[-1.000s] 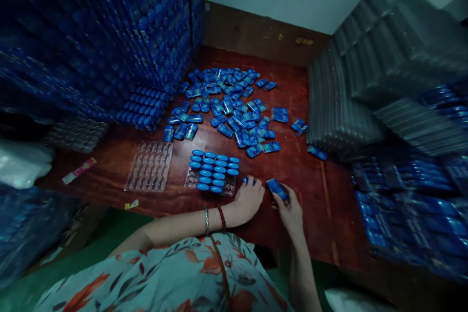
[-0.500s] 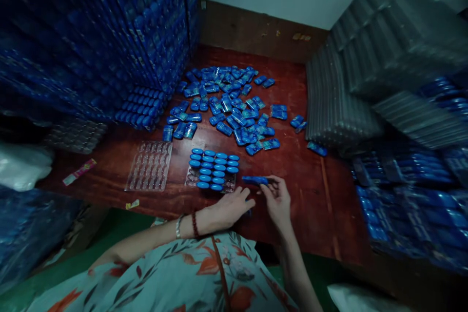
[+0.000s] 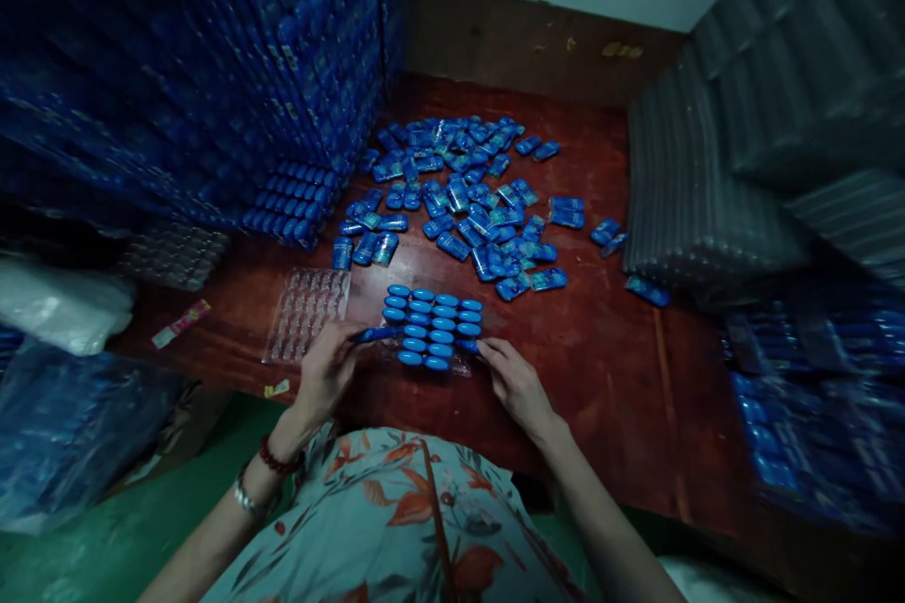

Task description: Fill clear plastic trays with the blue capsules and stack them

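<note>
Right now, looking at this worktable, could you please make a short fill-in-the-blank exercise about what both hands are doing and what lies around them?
1. The left hand holds a blue ____ at the left edge of the filled tray.
2. An empty clear tray lies to the ____ of the filled tray.
3. The right hand touches the filled tray's ____ edge.
4. Loose blue packs lie on the ____ table.

Missing words: pack; left; right; wooden
</note>
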